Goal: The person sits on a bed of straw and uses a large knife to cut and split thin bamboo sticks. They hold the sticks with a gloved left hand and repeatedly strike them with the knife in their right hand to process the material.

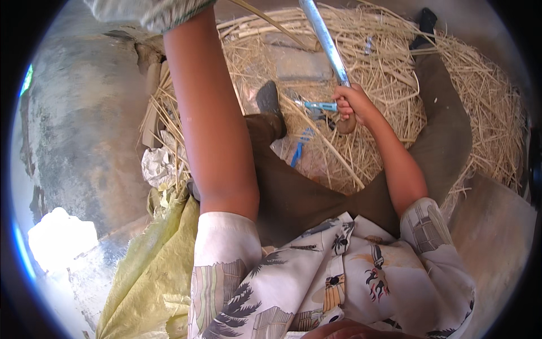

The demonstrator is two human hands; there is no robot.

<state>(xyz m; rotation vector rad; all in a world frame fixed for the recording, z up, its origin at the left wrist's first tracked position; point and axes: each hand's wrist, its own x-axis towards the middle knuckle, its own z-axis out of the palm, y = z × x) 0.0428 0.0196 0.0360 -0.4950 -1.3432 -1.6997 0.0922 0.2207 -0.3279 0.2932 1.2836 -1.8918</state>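
In my right hand (351, 104) is a long knife, its wooden handle (346, 124) wrapped by my closed fingers. The shiny metal blade (326, 42) points up and away, running out of the top edge. My left arm is raised high at the left, and a pale knitted glove (155, 12) covers my left hand at the top edge. Its fingers lie outside the picture. A thin cane-like strip (265, 20) slants in from the top, between the glove and the blade; what holds it does not show.
Pale split strips and shavings (389, 68) cover the floor between my legs. A brick-like block (302, 63), a light blue cutter (320, 105) and a blue strip (298, 150) lie among them. Crumpled paper (158, 166) and a yellow woven sack (149, 268) are at left. A flat board (491, 231) lies at right.
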